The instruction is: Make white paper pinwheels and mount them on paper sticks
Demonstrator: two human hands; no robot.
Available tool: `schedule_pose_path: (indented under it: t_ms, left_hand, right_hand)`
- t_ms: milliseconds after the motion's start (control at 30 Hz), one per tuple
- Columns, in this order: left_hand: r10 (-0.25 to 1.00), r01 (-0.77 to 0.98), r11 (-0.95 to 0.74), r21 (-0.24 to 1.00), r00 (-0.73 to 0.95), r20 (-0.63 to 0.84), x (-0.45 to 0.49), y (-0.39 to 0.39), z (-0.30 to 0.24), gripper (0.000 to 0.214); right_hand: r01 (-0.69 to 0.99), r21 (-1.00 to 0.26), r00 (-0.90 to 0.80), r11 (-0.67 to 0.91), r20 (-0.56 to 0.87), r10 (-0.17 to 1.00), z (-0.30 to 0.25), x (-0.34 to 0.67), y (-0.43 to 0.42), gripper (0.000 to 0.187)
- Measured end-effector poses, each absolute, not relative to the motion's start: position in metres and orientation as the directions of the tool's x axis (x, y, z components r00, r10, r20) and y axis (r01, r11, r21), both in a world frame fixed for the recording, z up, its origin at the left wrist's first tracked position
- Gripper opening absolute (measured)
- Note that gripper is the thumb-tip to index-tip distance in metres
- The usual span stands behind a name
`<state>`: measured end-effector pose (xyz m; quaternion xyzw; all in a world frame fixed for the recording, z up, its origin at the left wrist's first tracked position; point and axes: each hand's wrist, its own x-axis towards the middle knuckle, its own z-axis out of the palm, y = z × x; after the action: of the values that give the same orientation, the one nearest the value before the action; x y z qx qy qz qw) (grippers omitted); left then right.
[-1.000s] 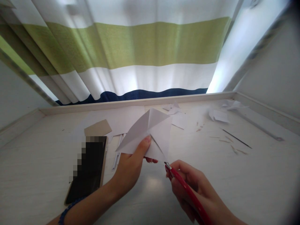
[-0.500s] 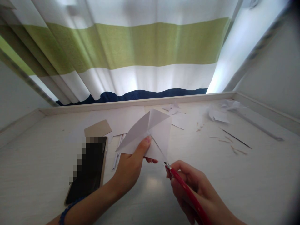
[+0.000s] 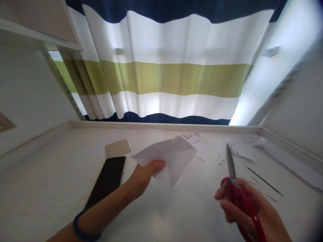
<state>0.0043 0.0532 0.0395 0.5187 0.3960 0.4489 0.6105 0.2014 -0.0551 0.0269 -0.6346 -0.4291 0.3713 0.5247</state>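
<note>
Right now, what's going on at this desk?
A person is working with paper at a white desk. The left hand pinches a folded white paper just above the surface. The right hand grips red-handled scissors, blade pointing up and apart from the paper. A phone lies left of the hands, a brown card sits beyond it, and paper scraps litter the far side.

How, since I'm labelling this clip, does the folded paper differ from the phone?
The folded paper is white; the phone is black. The folded paper is held in the left hand; the phone lies flat on the table, untouched. The folded paper has pointed corners; the phone is a rounded rectangle. Both are thin, left of the scissors in the right hand.
</note>
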Motion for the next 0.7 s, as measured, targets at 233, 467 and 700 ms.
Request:
schedule_pose_path:
  t_ms: [233,467,700]
  left_hand:
    - [0.773,0.024,0.236,0.971,0.602,-0.203,0.004,0.042,0.054,0.022]
    - [0.738,0.097,0.231,0.968,0.63,-0.24,0.006,0.04,0.056,0.02]
    - [0.727,0.081,0.173,0.982,0.662,-0.182,0.011,0.045,0.046,0.016]
  right_hand:
    - [0.296,-0.955,0.264,0.026,0.108,0.958,0.053,0.205,-0.043,0.037]
    - [0.177,-0.982,0.168,0.07,0.1,0.981,0.044,0.193,-0.032,0.03]
    - [0.143,-0.989,0.262,0.039,0.076,0.962,0.039,0.202,-0.031,0.035]
